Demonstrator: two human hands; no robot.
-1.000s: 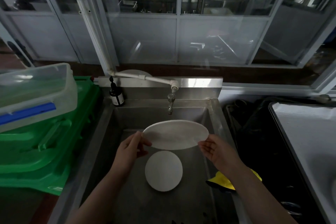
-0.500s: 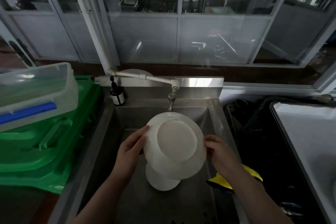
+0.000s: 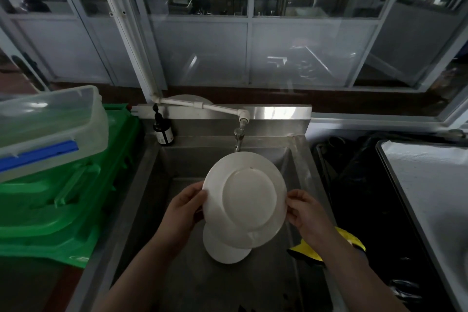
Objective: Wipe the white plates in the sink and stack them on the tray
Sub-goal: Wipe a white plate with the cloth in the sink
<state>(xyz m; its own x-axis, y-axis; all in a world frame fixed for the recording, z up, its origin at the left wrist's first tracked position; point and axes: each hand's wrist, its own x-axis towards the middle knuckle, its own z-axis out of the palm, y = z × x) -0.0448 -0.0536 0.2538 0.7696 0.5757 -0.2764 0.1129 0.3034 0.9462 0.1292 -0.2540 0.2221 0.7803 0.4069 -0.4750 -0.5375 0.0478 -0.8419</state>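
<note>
Both hands are on it! The left hand (image 3: 186, 206) grips the held plate (image 3: 247, 199) at nine o'clock, the right hand (image 3: 304, 210) pinches the rim at three, fingers curled on the edges. A second ago the plate lay nearly flat; now it's tipped up, underside facing us, probably a check before wiping. Beneath, at six o'clock, a second plate (image 3: 222, 251) lies on the sink (image 3: 157, 210) floor. A yellow cloth (image 3: 310, 252) waits at four, the tray (image 3: 430, 185) at three. Further off: green crates (image 3: 68, 210) at nine, the tap (image 3: 239, 134) at twelve, glass partitions (image 3: 253, 45) behind.
</note>
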